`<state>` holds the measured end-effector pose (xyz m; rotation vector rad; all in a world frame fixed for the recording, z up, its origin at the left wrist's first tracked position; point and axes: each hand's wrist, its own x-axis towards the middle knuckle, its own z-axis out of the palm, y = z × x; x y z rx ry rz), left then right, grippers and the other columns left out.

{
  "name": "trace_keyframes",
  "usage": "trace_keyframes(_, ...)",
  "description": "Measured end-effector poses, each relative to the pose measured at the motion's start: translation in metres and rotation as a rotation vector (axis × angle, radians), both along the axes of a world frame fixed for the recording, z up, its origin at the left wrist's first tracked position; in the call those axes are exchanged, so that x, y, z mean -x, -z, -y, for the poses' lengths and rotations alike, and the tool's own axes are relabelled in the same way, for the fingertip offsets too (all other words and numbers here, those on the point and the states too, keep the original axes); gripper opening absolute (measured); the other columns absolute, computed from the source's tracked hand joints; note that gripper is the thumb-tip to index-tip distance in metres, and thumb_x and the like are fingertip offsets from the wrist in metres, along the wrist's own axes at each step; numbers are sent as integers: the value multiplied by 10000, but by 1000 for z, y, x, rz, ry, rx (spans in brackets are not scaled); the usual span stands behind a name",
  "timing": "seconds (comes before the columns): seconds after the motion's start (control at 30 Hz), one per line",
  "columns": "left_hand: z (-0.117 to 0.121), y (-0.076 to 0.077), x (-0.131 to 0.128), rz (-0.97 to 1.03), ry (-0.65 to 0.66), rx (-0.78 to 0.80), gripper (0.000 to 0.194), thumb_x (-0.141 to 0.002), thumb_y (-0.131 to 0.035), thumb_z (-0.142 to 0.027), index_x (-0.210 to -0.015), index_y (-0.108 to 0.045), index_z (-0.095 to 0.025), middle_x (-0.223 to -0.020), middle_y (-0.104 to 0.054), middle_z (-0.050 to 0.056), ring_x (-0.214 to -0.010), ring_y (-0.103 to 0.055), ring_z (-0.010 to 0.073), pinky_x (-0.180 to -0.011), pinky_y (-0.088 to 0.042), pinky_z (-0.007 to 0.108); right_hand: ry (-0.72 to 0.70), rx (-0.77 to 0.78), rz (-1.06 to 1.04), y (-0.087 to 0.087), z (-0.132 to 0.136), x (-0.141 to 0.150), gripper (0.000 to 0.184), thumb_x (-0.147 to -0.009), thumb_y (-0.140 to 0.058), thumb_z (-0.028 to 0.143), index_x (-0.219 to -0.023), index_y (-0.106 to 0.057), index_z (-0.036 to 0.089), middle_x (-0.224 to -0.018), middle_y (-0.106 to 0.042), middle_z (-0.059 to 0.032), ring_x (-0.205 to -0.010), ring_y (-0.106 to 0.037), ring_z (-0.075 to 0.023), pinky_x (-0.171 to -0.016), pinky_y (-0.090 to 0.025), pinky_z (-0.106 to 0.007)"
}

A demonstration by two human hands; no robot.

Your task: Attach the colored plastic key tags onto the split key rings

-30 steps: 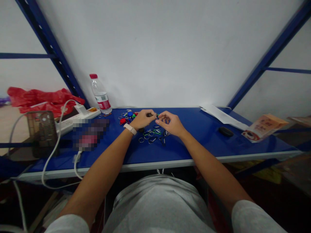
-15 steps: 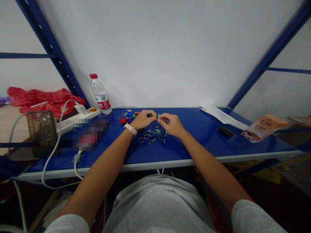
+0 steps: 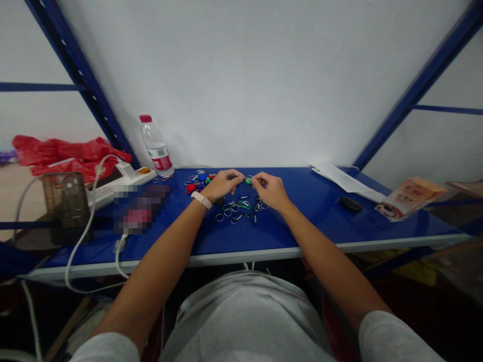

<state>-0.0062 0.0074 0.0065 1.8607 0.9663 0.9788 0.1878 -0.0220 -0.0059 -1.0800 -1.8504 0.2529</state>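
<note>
My left hand (image 3: 222, 184) and my right hand (image 3: 270, 191) meet over the blue table (image 3: 302, 221), fingertips pinched close together. Between them sits a small green tag (image 3: 248, 180), held by my right fingertips; my left fingers curl shut beside it, on something too small to name. Just below my hands lie several loose key rings and clips (image 3: 237, 210), silver, green and blue. A heap of red, blue and green tags (image 3: 198, 182) lies left of my left hand. A pale band is on my left wrist.
A water bottle (image 3: 155, 146) stands at the back left by a white power strip (image 3: 113, 186) with cables. A phone on a stand (image 3: 64, 206) and red plastic bag (image 3: 64, 153) are far left. Paper (image 3: 345, 180), a black object (image 3: 350, 204) and a carton (image 3: 409, 196) lie right.
My right hand has drawn a little to the right and its fingers closed tighter; the green tag now shows plainly between the two hands. My left hand stays put.
</note>
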Motion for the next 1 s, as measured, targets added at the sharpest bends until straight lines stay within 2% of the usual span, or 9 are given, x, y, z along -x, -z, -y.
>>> trace_keyframes(0.13,-4,4,0,38,-6,57,64,-867,-598,-135,-922,-626,-119,-621,-586,-18,-480,-529,75,-523,-431,217,22,25,1,2,-2,0,224,-890,-558,319,-759,-673,178,-670,-682,-29,-573,-566,-146,-588,-411,-270)
trace_keyframes(0.27,-9,10,-1,94,-3,111,64,-852,-632,-137,-883,-578,-123,-637,-591,-18,-485,-540,75,-516,-455,215,27,55,44,2,-2,0,223,-886,-562,310,-751,-674,172,-669,-685,-31,-575,-571,-146,-592,-409,-267)
trace_keyframes(0.43,-10,11,0,54,38,69,10,-875,-582,-129,-865,-584,-129,-602,-568,-27,-478,-533,79,-510,-459,213,23,75,85,2,-1,1,224,-886,-558,301,-753,-676,166,-668,-688,-26,-576,-576,-138,-587,-405,-254)
trace_keyframes(0.57,-5,8,-1,25,73,25,71,-887,-556,-128,-921,-618,-124,-642,-582,-13,-488,-534,75,-504,-447,208,27,103,84,1,0,2,217,-880,-565,294,-745,-678,167,-664,-694,-22,-574,-591,-135,-584,-408,-246)
trace_keyframes(0.67,-4,7,-2,73,61,45,96,-864,-575,-105,-955,-578,-136,-668,-585,-22,-484,-532,68,-490,-437,201,31,130,72,0,1,2,214,-873,-573,287,-732,-678,167,-660,-699,-24,-577,-605,-138,-583,-410,-246)
trace_keyframes(0.8,-5,9,-4,141,36,96,144,-829,-580,-59,-881,-493,-160,-668,-575,-38,-476,-529,65,-478,-440,199,31,137,61,-1,1,3,221,-871,-575,296,-727,-679,166,-652,-697,-26,-573,-608,-140,-578,-412,-247)
trace_keyframes(1.0,-9,11,-3,136,89,76,98,-832,-570,-83,-870,-516,-156,-669,-565,-32,-481,-528,77,-467,-461,215,23,142,48,0,0,3,209,-865,-579,291,-725,-675,169,-642,-691,-25,-567,-604,-141,-583,-420,-253)
